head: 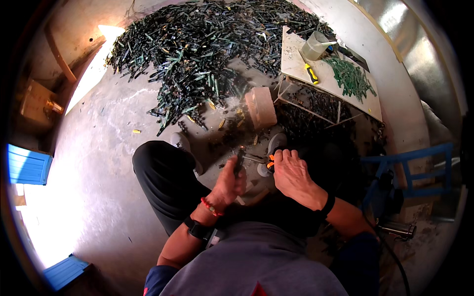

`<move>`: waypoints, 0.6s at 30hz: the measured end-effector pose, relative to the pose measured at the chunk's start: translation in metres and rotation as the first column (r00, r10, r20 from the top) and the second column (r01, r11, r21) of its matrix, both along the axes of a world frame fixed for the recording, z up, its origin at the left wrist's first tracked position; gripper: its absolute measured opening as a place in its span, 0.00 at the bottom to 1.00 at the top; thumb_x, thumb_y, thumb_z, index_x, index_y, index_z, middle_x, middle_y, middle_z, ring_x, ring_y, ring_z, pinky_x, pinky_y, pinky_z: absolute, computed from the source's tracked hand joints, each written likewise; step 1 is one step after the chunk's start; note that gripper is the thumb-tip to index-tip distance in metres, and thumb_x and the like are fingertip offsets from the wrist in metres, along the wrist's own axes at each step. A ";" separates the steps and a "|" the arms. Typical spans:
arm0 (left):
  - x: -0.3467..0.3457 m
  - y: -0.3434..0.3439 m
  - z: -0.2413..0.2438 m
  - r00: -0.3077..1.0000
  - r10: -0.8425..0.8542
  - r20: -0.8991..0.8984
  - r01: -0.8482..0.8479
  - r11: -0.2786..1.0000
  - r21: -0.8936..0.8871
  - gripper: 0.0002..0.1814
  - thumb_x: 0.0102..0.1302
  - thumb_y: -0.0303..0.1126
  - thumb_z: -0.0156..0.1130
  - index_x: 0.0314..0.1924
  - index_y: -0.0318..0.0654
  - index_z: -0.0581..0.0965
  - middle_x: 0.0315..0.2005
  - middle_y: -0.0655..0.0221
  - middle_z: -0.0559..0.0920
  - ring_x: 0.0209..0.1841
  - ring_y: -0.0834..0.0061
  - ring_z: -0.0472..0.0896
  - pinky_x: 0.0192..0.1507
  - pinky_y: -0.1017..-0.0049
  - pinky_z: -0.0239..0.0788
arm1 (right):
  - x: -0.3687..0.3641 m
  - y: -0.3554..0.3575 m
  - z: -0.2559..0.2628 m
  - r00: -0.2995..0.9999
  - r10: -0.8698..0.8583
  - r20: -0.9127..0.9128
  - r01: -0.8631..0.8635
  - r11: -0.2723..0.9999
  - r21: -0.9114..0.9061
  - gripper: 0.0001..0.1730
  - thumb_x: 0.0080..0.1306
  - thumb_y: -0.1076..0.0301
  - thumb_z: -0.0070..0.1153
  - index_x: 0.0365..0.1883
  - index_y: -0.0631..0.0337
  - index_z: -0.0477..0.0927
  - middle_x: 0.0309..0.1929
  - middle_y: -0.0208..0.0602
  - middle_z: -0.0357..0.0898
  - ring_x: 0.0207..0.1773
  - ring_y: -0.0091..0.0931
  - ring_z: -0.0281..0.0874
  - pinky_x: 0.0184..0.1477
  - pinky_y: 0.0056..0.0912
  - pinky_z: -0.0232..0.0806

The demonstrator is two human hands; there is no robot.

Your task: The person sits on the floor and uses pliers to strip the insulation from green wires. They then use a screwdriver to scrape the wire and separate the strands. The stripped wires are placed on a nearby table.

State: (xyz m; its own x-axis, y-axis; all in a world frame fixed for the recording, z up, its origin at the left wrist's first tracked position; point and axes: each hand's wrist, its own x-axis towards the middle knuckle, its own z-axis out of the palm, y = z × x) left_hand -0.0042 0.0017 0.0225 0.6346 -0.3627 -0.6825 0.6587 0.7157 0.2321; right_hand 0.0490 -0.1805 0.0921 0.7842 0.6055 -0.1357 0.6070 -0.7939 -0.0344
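Between my knees, my left hand [231,180] grips a dark, narrow strip [239,161] that points upward, with a small reddish spot at its tip. My right hand [292,172] is closed around the orange and black handle of a screwdriver [271,163]. The tool's thin metal shaft points left and reaches near the strip; whether they touch I cannot tell. Beyond my shoes lies a large heap of dark and green strips [200,48] on the floor. A pinkish block [261,107] stands just past my right shoe.
A low white table [296,66] at the upper right holds a yellow and black screwdriver [311,74], a translucent cup [314,46] and a pile of green strips [350,78]. A blue metal frame [407,161] stands at the right. Small yellow pieces [221,123] lie on the floor.
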 end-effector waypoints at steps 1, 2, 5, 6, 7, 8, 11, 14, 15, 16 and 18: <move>0.000 -0.001 -0.001 1.000 -0.002 0.005 0.002 1.000 0.015 0.28 0.68 0.60 0.37 0.19 0.47 0.59 0.10 0.81 0.52 0.10 0.83 0.45 0.13 0.80 0.37 | 0.000 0.000 -0.001 1.000 0.002 0.002 -0.002 1.000 -0.004 0.17 0.53 0.75 0.52 0.42 0.72 0.69 0.36 0.48 0.70 0.40 0.40 0.71 0.36 0.38 0.70; -0.001 -0.001 -0.001 1.000 -0.005 0.011 0.005 1.000 0.030 0.28 0.68 0.60 0.37 0.19 0.47 0.59 0.10 0.81 0.52 0.10 0.83 0.45 0.13 0.80 0.37 | 0.001 0.001 -0.001 1.000 0.007 0.022 -0.007 1.000 -0.011 0.17 0.53 0.75 0.51 0.41 0.72 0.69 0.36 0.48 0.71 0.39 0.40 0.71 0.35 0.37 0.70; -0.001 -0.003 -0.008 0.999 -0.021 0.038 0.017 0.993 0.116 0.28 0.67 0.61 0.37 0.20 0.47 0.59 0.10 0.80 0.53 0.11 0.83 0.47 0.13 0.80 0.37 | 0.002 0.003 -0.003 0.997 0.022 0.068 -0.020 0.999 -0.041 0.15 0.53 0.75 0.51 0.39 0.73 0.70 0.34 0.48 0.72 0.38 0.39 0.72 0.34 0.35 0.71; -0.001 -0.004 -0.007 0.999 -0.021 0.047 0.013 0.986 0.168 0.28 0.67 0.61 0.37 0.20 0.47 0.59 0.10 0.80 0.53 0.11 0.83 0.47 0.13 0.80 0.38 | 0.002 0.004 -0.003 0.997 0.024 0.076 -0.019 0.998 -0.055 0.14 0.53 0.75 0.51 0.38 0.73 0.71 0.33 0.48 0.72 0.37 0.38 0.72 0.33 0.34 0.71; -0.001 -0.006 -0.006 0.998 -0.022 0.057 0.009 0.976 0.218 0.28 0.67 0.62 0.38 0.20 0.47 0.59 0.10 0.80 0.53 0.11 0.83 0.47 0.13 0.79 0.38 | 0.003 0.004 -0.003 0.996 0.025 0.083 -0.019 0.997 -0.070 0.13 0.53 0.75 0.51 0.37 0.74 0.71 0.33 0.48 0.72 0.37 0.38 0.72 0.33 0.33 0.71; -0.001 -0.009 -0.005 0.998 -0.023 0.066 0.004 0.963 0.269 0.29 0.67 0.62 0.38 0.20 0.47 0.59 0.10 0.80 0.54 0.11 0.83 0.48 0.13 0.79 0.38 | 0.003 0.004 -0.005 0.995 0.029 0.094 -0.020 0.995 -0.097 0.14 0.53 0.75 0.51 0.37 0.74 0.72 0.33 0.48 0.73 0.37 0.37 0.72 0.32 0.33 0.71; -0.006 -0.024 -0.073 0.912 -0.085 0.401 -0.230 0.704 0.672 0.29 0.66 0.63 0.38 0.19 0.48 0.58 0.10 0.80 0.54 0.11 0.82 0.48 0.14 0.79 0.38 | 0.003 0.012 -0.012 0.993 0.051 0.110 -0.030 0.983 -0.181 0.15 0.52 0.74 0.53 0.37 0.73 0.72 0.33 0.48 0.73 0.37 0.36 0.73 0.30 0.30 0.71; -0.003 -0.029 -0.056 0.965 -0.011 0.263 -0.152 0.793 0.590 0.30 0.66 0.64 0.38 0.18 0.49 0.58 0.10 0.80 0.54 0.11 0.82 0.48 0.14 0.78 0.38 | 0.001 0.018 -0.022 0.992 0.046 0.115 -0.013 0.962 -0.272 0.16 0.50 0.72 0.54 0.36 0.72 0.73 0.32 0.45 0.74 0.37 0.33 0.72 0.28 0.28 0.70; -0.002 -0.028 -0.047 0.981 0.016 0.191 -0.118 0.837 0.534 0.30 0.66 0.64 0.37 0.18 0.49 0.57 0.10 0.80 0.53 0.11 0.81 0.48 0.14 0.78 0.38 | 0.000 0.020 -0.024 0.990 0.055 0.128 -0.015 0.955 -0.296 0.16 0.50 0.71 0.55 0.36 0.72 0.73 0.32 0.44 0.74 0.37 0.32 0.72 0.27 0.27 0.69; -0.002 -0.027 -0.042 0.988 0.025 0.155 -0.100 0.861 0.498 0.30 0.66 0.64 0.37 0.17 0.49 0.57 0.10 0.80 0.53 0.11 0.81 0.47 0.14 0.77 0.38 | 0.000 0.022 -0.025 0.988 0.065 0.141 -0.017 0.947 -0.320 0.16 0.49 0.70 0.55 0.35 0.71 0.74 0.32 0.43 0.74 0.37 0.31 0.72 0.27 0.26 0.69; -0.002 -0.025 -0.041 0.994 0.027 0.103 -0.071 0.888 0.454 0.30 0.66 0.64 0.37 0.17 0.50 0.57 0.10 0.80 0.53 0.11 0.81 0.47 0.14 0.77 0.37 | -0.001 0.023 -0.022 0.978 0.124 0.170 -0.052 0.926 -0.373 0.15 0.49 0.68 0.55 0.34 0.69 0.74 0.31 0.40 0.73 0.36 0.29 0.71 0.25 0.23 0.66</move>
State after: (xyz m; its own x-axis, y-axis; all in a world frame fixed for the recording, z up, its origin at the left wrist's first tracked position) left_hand -0.0067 -0.0237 -0.0183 0.7108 0.0080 -0.7034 0.5858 0.5467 0.5983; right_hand 0.0483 -0.1570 0.0702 0.7627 0.6096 -0.2162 0.6420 -0.6728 0.3678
